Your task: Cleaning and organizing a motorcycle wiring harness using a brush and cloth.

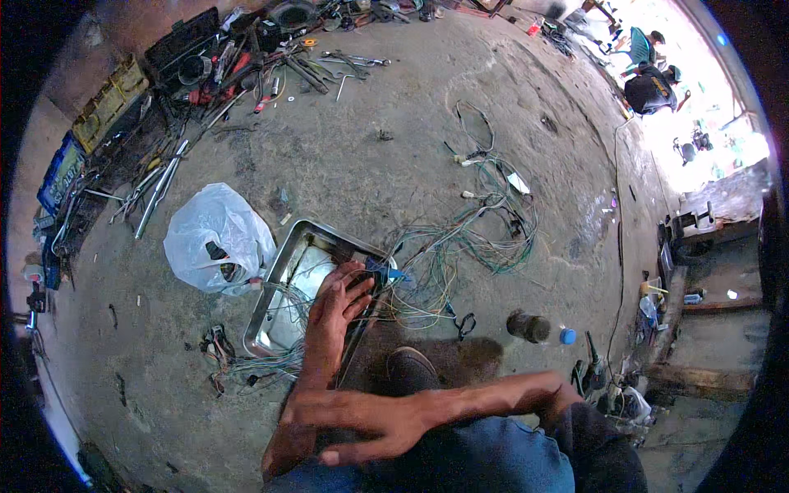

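Note:
My left hand [335,300] is over the shallow metal tray [279,267], fingers stretched and slightly apart. Its fingertips are near a blue and black piece [385,273] at the tray's right rim; whether they touch it I cannot tell. My right hand [370,419] lies across my left forearm, fingers extended, thumb apart, with no object visible in it. Thin wires [288,296] run through the tray and over its sides. A larger tangle of wires [485,234] spreads on the floor to the right, and a bundle with connectors [220,349] lies to the left.
A white plastic bag [215,234] sits left of the tray. Black-handled scissors [466,325], a dark jar [528,326] and a blue cap [568,336] lie to the right. Wrenches [357,59], other tools and toolboxes line the far left. Two people [649,82] are at the far right.

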